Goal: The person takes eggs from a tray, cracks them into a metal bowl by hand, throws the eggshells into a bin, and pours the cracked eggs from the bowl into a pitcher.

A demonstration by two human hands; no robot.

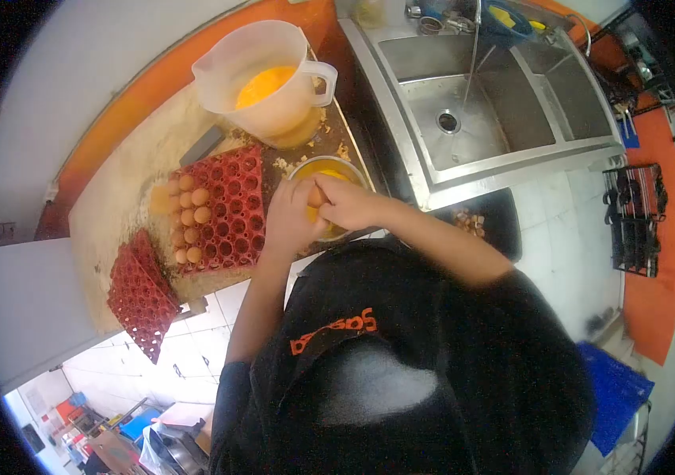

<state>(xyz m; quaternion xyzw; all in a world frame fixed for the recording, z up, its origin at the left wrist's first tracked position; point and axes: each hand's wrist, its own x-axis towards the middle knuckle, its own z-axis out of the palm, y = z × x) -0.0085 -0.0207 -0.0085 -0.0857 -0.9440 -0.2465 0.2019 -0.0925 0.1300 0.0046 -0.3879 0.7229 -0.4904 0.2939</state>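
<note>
- A red, knobbly egg carton [146, 286] overhangs the near-left corner of the table [120, 206], whose worn tan surface shows along the left edge.
- Smooth brown eggs [187, 216] fill cups on the left side of a pitted red egg tray [237, 206].
- A translucent plastic pitcher [274, 120] holds yellow liquid near the back edge.
- The left hand [284, 218] and right hand [347, 206] have their fingers closed around one egg [317, 195], above a round bowl [326, 158] by the near-right corner.
- Past the right edge, a brushed steel sink [464, 103].
</note>
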